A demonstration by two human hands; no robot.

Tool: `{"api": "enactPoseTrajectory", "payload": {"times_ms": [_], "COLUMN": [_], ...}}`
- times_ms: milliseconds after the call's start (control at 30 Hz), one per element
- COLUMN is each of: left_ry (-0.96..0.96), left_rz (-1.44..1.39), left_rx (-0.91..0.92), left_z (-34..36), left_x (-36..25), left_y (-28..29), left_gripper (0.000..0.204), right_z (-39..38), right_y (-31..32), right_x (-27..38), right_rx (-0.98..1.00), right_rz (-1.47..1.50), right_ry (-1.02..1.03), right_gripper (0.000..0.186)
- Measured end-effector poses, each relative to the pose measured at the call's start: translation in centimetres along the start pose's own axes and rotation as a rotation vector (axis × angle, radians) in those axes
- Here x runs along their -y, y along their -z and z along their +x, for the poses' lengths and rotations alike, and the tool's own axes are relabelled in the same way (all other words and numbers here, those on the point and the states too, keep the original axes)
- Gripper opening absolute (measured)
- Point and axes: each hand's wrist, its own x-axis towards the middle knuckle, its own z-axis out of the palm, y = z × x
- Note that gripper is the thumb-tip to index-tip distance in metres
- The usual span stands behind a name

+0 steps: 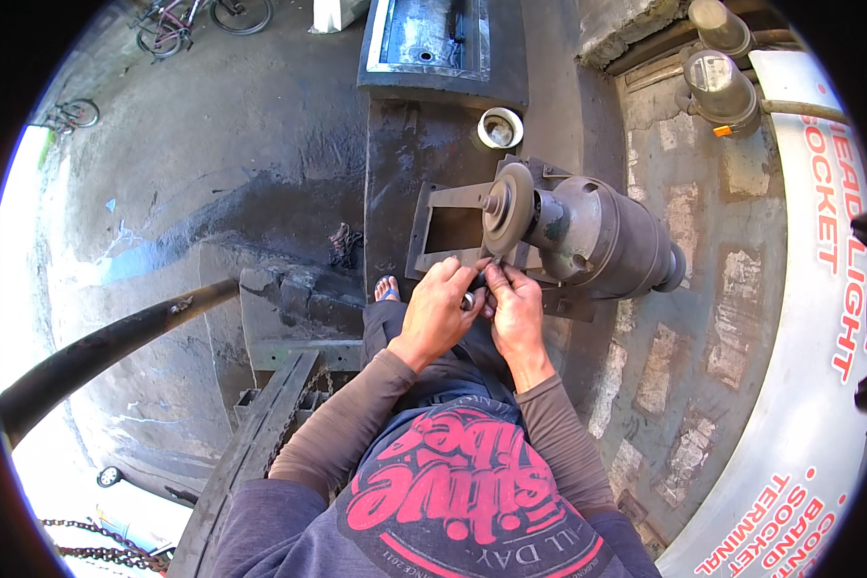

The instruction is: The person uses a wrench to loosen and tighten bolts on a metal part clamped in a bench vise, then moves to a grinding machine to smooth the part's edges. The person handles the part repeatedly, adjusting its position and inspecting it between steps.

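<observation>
My left hand (438,308) and my right hand (512,313) meet just below the grinding wheel (513,217) of a grey bench grinder (602,236). Both are closed around a small dark metal piece (480,281) with a shiny round end at my left fingers; its full shape is hidden. My right thumb and fingers pinch it near the wheel's lower edge; whether it touches the wheel I cannot tell. The grinder sits on a flat metal bracket (417,241) with a square opening.
A metal trough (376,72) and white container (504,111) stand above. A black pipe (116,347), chained rail (279,405) and bicycles (178,24) are at left. Grey cylindrical housings (718,91) and a white lettered sign (771,385) are at right. My sandaled foot (387,287) shows below.
</observation>
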Motion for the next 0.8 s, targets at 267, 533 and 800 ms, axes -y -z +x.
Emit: {"api": "enactPoseTrajectory", "payload": {"times_ms": [267,533,800], "left_ry": [0.021,0.117,0.058], "left_rz": [-0.067,-0.087,-0.066], "left_rx": [0.005,0.049,-0.022], "left_z": [-0.06,-0.57,-0.49], "left_x": [-0.02,-0.10,-0.02], "left_y": [-0.33,-0.70,-0.94], "left_gripper": [0.033,0.026,0.027], "right_z": [0.09,0.01,-0.02], "right_y": [0.01,0.32,0.30], "right_x": [-0.01,-0.29,0.03], "right_rx": [-0.035,-0.075,-0.062], "right_rz": [-0.025,-0.152,-0.096], "right_ry": [-0.012,-0.058,0.008], "right_gripper": [0.018,0.020,0.019]}}
